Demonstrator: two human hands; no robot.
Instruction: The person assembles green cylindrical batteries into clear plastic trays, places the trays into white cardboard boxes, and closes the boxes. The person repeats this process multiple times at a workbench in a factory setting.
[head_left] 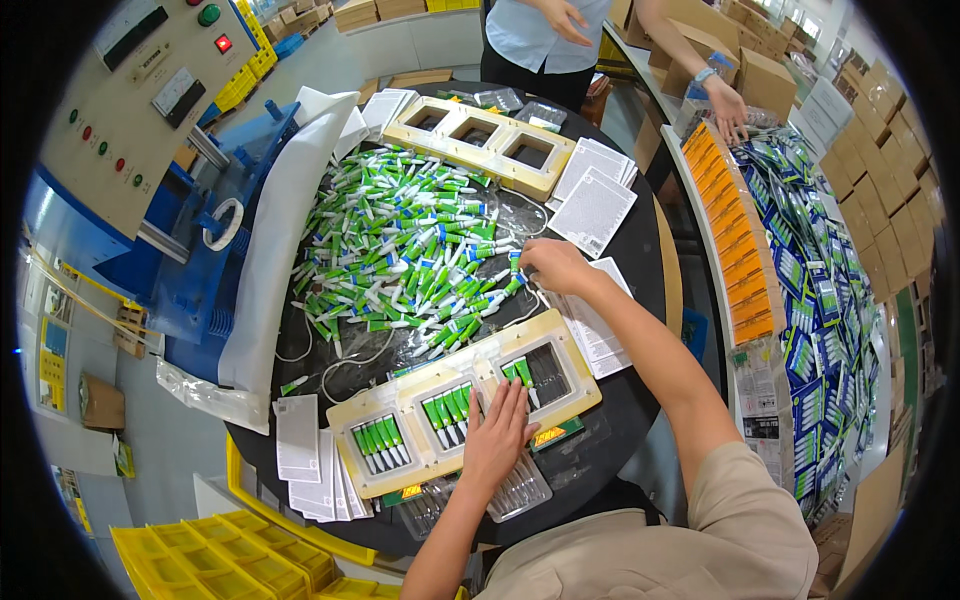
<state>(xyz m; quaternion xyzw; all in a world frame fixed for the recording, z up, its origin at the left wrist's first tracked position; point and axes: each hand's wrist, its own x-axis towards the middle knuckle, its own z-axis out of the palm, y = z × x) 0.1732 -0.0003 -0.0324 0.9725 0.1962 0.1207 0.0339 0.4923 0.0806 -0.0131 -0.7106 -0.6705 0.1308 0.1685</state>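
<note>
My left hand [495,438] lies with fingers stretched out across the cream three-window frame [447,462], over the bar between the middle and right windows. Small green tubes [380,445] with clear-white tips lie in rows in the left and middle windows. The right window holds a few tubes at its left side, and clear plastic blister cavities [550,375] show beside them. My right hand [556,266] pinches a small squeeze tube [515,262] at the right edge of a big heap of green, white and blue tubes [400,250]. Its fingertips are partly hidden.
A second cream frame [480,138] stands at the table's far side. Printed cards [592,212] lie in stacks around. A blue press machine [200,220] is at left, yellow crates [220,555] at lower left. At right, a long box [735,240] borders packed blister cards [815,300]; two other people work beyond.
</note>
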